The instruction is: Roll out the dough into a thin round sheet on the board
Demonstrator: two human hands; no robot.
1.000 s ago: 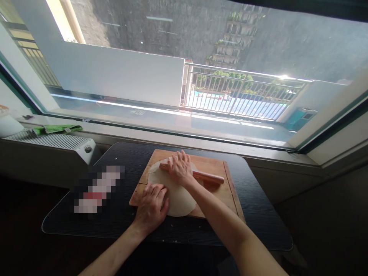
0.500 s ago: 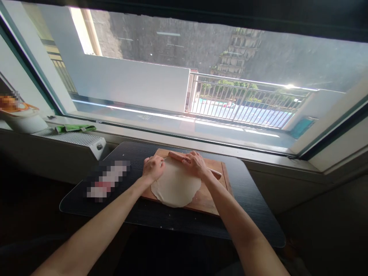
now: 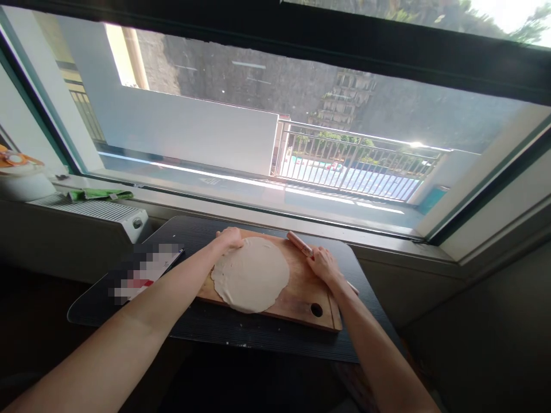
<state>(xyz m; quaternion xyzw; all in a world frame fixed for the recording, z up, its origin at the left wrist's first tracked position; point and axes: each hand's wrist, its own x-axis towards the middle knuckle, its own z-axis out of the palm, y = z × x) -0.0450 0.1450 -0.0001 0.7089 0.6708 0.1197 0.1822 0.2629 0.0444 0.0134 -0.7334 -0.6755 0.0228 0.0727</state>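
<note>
A thin, roughly round sheet of dough lies flat on a wooden cutting board. At the dough's far left edge is my left hand, its fingers curled closed and the thumb side against the dough; the fingertips are hidden. My right hand is wrapped around a slim wooden rolling pin, which slants across the board's right side, apart from the dough. The pin's near end sticks out past my wrist.
A dark table carries the board and, at left, a flat blurred item. Beyond the table stand a window and its sill. On the left is a radiator with a green cloth and a white container.
My right hand has carried the rolling pin off the dough to the right. My left hand stays by the dough's far left edge. The view has tilted up slightly.
</note>
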